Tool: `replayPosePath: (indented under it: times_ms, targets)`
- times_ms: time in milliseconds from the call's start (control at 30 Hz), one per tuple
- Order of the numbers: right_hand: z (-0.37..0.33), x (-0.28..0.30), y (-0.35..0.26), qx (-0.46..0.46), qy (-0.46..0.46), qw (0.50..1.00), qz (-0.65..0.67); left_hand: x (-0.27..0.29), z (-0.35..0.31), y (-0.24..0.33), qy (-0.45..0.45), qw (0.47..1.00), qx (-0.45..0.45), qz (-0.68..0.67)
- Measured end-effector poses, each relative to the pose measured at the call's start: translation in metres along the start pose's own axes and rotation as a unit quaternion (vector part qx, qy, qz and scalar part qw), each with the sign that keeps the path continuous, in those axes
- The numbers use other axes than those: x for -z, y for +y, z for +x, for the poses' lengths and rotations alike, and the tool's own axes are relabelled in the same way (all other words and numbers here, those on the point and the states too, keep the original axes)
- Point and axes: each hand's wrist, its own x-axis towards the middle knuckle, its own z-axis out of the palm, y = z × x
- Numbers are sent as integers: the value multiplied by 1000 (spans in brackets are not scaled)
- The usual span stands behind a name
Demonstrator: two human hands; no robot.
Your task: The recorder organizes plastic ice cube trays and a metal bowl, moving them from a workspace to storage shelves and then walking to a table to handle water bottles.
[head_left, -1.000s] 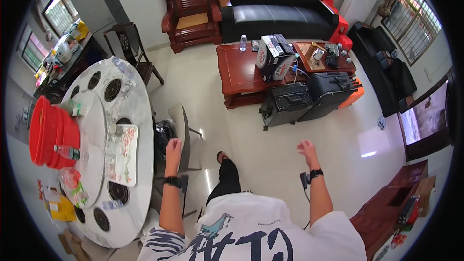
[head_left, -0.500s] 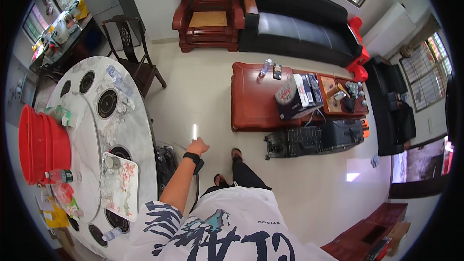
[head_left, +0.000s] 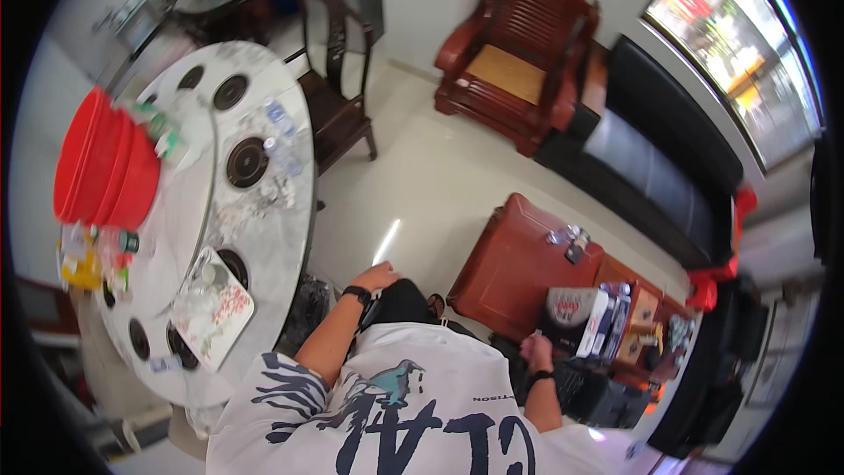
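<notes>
My left hand (head_left: 378, 276) hangs over the floor between the round marble-top table and the low wooden table, a black band at its wrist. Its fingers are loosely curled and I see nothing in them. To my right, my right hand (head_left: 537, 353) is closed, also with a dark wristband and nothing visible inside. It appears in front of a dark drinks carton (head_left: 570, 317) on the low red-brown table (head_left: 514, 251); I see no contact. A black suitcase (head_left: 607, 400) lies beyond that hand.
The marble table (head_left: 294, 114) on the left carries red tubs (head_left: 105, 163), a floral tray (head_left: 230, 317) with glasses, and plastic bottles. A dark chair (head_left: 338, 79), a carved wooden armchair (head_left: 519, 44) and a black sofa (head_left: 651, 158) stand beyond.
The view has turned, and the furniture shifts and tilts in it. My right hand has come into sight at the right. My left hand's fingers stay curled.
</notes>
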Motion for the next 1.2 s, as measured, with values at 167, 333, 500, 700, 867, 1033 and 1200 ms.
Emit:
replayPosePath:
  times_ms: [167,333,500,700,867,1033,1200]
  targets:
    - [60,-97,-228,128,16,992,16,74,37,20,188,979,25,-71]
    - [117,-178,-268,66,-76,993,-63,204,58,32,512,858,-7,-21]
    - [153,-265,-164,336,74,831,-436,376,54,38,661,748,38,44]
    - [246,-256,-276,209,-7,885,-416,447,138,-18,632,735,245,33]
    - [225,-489,-377,60,-37,942,-329,477,211,-38,528,718,445,88]
    - [294,-461,-485,-48,-105,959,-257,485,212,-79,552,688,455,118]
    - [391,-508,-545,7,-212,824,-525,487,230,-83,563,631,525,93]
